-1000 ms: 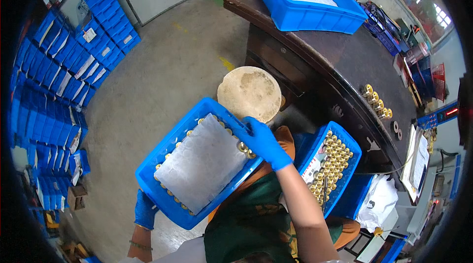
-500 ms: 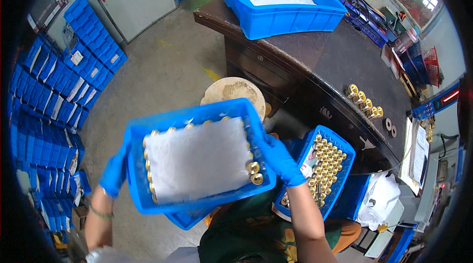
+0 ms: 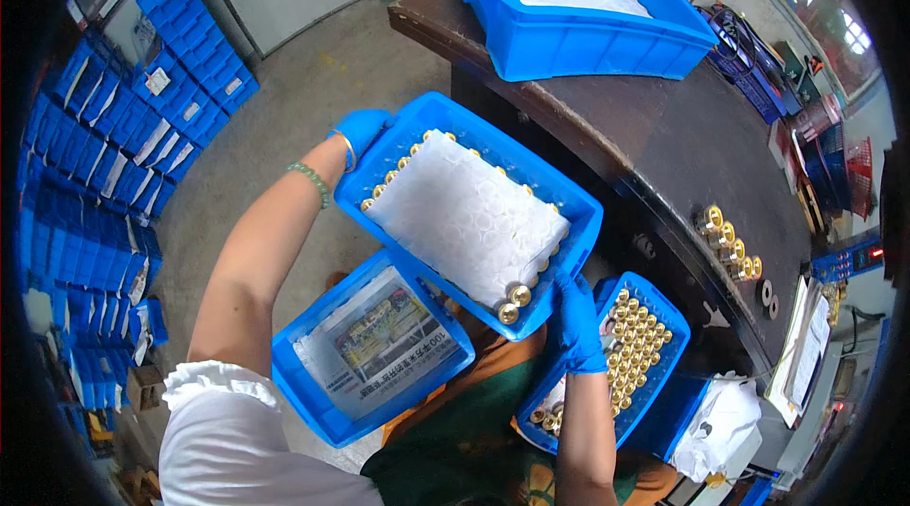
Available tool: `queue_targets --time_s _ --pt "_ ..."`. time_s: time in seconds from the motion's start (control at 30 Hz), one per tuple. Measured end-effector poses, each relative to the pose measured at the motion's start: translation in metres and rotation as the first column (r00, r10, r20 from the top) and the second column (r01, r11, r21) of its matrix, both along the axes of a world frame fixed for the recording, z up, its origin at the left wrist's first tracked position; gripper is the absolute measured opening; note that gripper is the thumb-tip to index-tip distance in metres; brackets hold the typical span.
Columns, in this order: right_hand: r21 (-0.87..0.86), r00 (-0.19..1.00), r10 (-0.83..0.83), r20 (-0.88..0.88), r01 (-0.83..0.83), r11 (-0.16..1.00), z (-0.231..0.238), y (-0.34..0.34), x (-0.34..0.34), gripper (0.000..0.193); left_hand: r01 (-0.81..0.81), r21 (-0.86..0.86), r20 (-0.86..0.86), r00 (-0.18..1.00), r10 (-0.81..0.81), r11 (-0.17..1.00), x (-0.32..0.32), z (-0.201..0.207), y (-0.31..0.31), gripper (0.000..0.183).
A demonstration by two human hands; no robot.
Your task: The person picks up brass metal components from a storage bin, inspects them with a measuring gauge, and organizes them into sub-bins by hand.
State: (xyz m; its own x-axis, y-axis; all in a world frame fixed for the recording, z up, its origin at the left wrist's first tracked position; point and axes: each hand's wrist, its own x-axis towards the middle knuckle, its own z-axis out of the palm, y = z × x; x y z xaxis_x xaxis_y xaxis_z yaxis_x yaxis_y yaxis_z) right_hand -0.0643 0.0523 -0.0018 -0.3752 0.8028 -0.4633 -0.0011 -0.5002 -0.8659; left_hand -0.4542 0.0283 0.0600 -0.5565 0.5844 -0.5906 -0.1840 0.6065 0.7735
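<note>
Both my gloved hands hold up a blue plastic bin (image 3: 552,182), turned at a slant. At its far left corner my left hand (image 3: 364,131) is closed over the rim, fingers partly hidden. My right hand (image 3: 576,316) grips the near right corner. A white sheet (image 3: 464,212) covers most of the bin's contents. Round gold-coloured metal parts (image 3: 518,295) show around the sheet's edges. Partly beneath the held bin stands another blue bin (image 3: 318,411), lined with newspaper (image 3: 379,340). Beside my right wrist, a third bin (image 3: 652,390) contains rows of the gold parts (image 3: 637,340).
A dark desk (image 3: 654,127) curves along the right, bearing a large blue bin (image 3: 597,46) with white lining. Several gold parts (image 3: 728,239) and two grey rings (image 3: 769,295) lie on it. Stacked blue bins (image 3: 95,250) line the left; a white bag (image 3: 725,425) sits lower right.
The held bin has turned clockwise and moved up and right. My left hand has swung forward with its corner. The newspaper-lined bin, mostly covered before, now shows.
</note>
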Motion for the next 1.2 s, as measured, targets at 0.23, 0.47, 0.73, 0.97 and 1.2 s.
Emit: queue_targets --time_s 0.23,0.47,0.73,0.97,1.2 --pt "-0.006 0.997 0.075 0.019 -0.075 0.997 -0.06 -0.005 -0.021 0.035 0.058 -0.017 -0.238 0.969 -0.061 0.998 -0.031 -0.074 0.043 0.027" --pt "0.01 0.985 0.149 0.087 -0.15 0.989 -0.096 0.005 -0.034 0.043 0.027 -0.097 -0.356 0.933 -0.06 0.995 -0.054 -0.117 0.055 0.033" --pt "0.181 0.972 0.122 0.202 -0.16 0.97 -0.091 0.025 -0.032 0.044 0.143 0.07 -0.76 0.648 -0.04 0.987 -0.04 -0.081 0.044 0.043" --pt "0.16 0.563 0.49 0.666 -0.749 0.643 -0.002 -0.112 0.015 0.074 0.528 -0.393 -0.532 0.537 -0.654 0.753 0.054 -0.024 -0.169 0.072" --pt "0.347 0.876 0.354 0.327 -0.46 0.817 -0.054 -0.175 -0.02 0.078 0.206 -0.374 -0.511 0.768 -0.386 0.904 0.088 -0.108 -0.33 0.036"
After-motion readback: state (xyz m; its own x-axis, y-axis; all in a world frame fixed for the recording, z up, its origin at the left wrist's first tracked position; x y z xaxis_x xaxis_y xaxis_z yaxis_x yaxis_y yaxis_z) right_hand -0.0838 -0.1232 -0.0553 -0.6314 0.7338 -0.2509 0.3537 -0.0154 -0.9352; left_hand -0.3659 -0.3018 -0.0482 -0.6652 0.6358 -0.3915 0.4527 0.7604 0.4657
